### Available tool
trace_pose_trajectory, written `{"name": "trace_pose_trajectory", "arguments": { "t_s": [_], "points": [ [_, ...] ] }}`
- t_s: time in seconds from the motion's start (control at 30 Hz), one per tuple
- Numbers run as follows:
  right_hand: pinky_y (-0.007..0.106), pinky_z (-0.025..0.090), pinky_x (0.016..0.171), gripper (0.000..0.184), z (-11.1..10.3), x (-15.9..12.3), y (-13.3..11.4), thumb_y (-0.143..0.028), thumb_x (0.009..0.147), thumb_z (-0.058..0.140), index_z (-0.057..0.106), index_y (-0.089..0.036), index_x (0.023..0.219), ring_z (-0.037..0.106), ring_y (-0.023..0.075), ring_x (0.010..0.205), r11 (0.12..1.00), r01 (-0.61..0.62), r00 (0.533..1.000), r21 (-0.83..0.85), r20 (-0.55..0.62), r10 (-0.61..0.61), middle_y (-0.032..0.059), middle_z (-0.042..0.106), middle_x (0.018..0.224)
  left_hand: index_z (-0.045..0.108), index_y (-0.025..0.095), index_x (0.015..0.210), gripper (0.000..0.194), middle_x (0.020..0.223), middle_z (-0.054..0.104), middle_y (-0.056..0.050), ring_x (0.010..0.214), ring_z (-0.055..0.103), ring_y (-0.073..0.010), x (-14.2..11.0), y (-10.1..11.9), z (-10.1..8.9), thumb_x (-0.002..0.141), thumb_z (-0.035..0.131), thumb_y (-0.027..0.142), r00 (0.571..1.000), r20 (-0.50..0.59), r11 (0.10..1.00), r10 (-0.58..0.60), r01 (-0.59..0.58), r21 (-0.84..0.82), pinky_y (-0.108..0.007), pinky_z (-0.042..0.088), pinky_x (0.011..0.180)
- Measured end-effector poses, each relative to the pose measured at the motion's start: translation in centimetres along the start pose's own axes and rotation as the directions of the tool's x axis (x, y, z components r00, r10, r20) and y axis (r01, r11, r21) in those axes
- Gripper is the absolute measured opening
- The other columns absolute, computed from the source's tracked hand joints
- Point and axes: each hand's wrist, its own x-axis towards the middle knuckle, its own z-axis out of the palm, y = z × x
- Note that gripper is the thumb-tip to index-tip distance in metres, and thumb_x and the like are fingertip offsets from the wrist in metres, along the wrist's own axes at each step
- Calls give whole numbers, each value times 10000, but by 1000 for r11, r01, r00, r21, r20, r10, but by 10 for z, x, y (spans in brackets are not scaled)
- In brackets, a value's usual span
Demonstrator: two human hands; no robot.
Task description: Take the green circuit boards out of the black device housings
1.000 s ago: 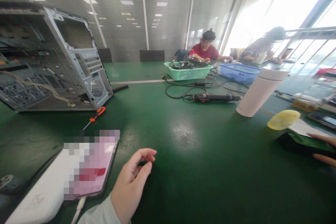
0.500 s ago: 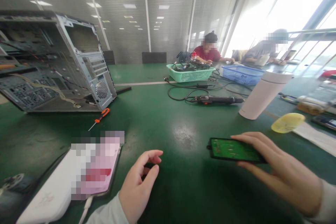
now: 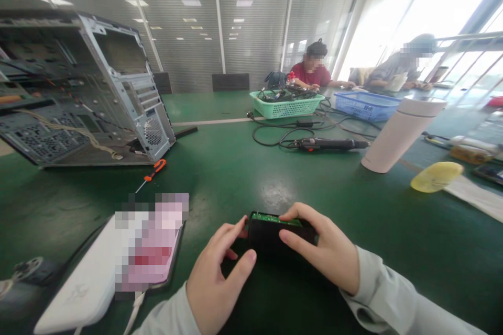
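Note:
A black plastic case with a green circuit board (image 3: 267,233) is held tilted just in front of me, the board facing up and away. My right hand (image 3: 324,246) grips its right part, thumb on the near side and fingers over the far edge. At the case's left end, my left hand (image 3: 220,267) has thumb and fingers apart. Its fingertips are at that end, perhaps touching; I cannot tell for certain. To the left of this hand lie a pink-screened phone (image 3: 173,243) and a white power bank (image 3: 84,277) with a cable.
An open computer case (image 3: 118,89) stands at left, an orange-handled screwdriver (image 3: 157,167) by it. Further back are a corded electric screwdriver (image 3: 330,144), a green basket (image 3: 286,109) and a blue basket (image 3: 363,107). A pinkish tumbler (image 3: 401,136) and yellow object (image 3: 436,177) stand right. Two people sit beyond.
My right hand has brought the circuit-board case leftward to my left hand and tilted it, so its black side faces me. My left hand has shifted slightly right, up to the case's end.

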Motion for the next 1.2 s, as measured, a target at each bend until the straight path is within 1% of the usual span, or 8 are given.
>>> {"name": "trace_pose_trajectory", "arguments": {
  "t_s": [0.2, 0.3, 0.4, 0.63, 0.73, 0.83, 0.97, 1.2],
  "points": [
    [215, 455, 478, 539, -5, 2, -7, -680, 799, 500, 437, -145, 828, 519, 104, 493, 540, -694, 706, 475, 593, 386, -10, 483, 640, 672, 300, 1211, 372, 1170, 695, -53, 1068, 612, -253, -8, 4, -2, 870, 546, 382, 1000, 0, 996, -2, 2, -90, -318, 518, 836],
    [236, 507, 577, 615, -3, 1, -10, -586, 967, 203, 501, -101, 733, 524, 87, 457, 251, -829, 558, 499, 763, 327, 21, 499, 595, 675, 292, 1207, 386, 1238, 678, -52, 1101, 595, -274, -11, 3, 0, 879, 520, 425, 997, -63, 993, -44, 37, -113, -353, 508, 865],
    [242, 522, 584, 683, -4, 0, -12, -549, 1011, 108, 528, -84, 742, 544, 91, 477, 136, -834, 547, 535, 766, 338, 34, 524, 618, 660, 265, 1227, 426, 1187, 697, -69, 1075, 604, -287, -10, 0, 1, 886, 483, 449, 993, -80, 987, -84, 72, -143, -346, 536, 777],
    [232, 522, 560, 489, -6, -3, -7, -599, 867, 523, 470, -165, 1085, 558, 97, 567, 289, -759, 650, 583, 654, 388, -4, 540, 739, 671, 233, 1205, 492, 1084, 717, -100, 1016, 627, -308, -2, -3, 0, 855, 486, 525, 984, -50, 971, -173, 162, -178, -326, 547, 674],
    [224, 504, 553, 540, -5, -7, -4, -655, 778, 603, 467, -175, 984, 525, 97, 632, 657, -529, 845, 538, 403, 350, -2, 508, 788, 625, 235, 1257, 515, 1117, 705, -102, 1038, 622, -302, -5, -1, 2, 870, 472, 537, 987, -55, 971, -151, 138, -193, -327, 542, 698],
    [262, 504, 767, 277, -7, -10, -4, -433, 889, 562, 552, -172, 980, 533, 132, 864, 989, -17, 999, 145, 47, 10, 47, 523, 972, 565, 242, 1312, 496, 1195, 676, -96, 1106, 605, -280, -8, 1, 2, 881, 509, 481, 986, -71, 970, -153, 136, -202, -309, 543, 768],
    [291, 462, 883, 153, -11, -12, -5, -214, 941, 507, 550, -218, 1088, 475, 161, 1034, 834, 432, 895, -342, 47, -444, 59, 485, 1156, 595, 291, 1245, 388, 1273, 641, -50, 1113, 618, -240, -8, 3, -1, 863, 598, 361, 993, 0, 990, -120, 119, -81, -303, 544, 856],
    [278, 469, 882, 212, -12, -10, -5, -247, 960, 505, 438, -196, 1154, 468, 159, 1034, 749, 548, 826, -372, 101, -554, 67, 498, 1114, 638, 290, 1075, 236, 1235, 673, -33, 1091, 640, -235, -4, 7, -6, 842, 621, 259, 999, 32, 996, 9, -12, 93, -309, 559, 817]
  ]
}}
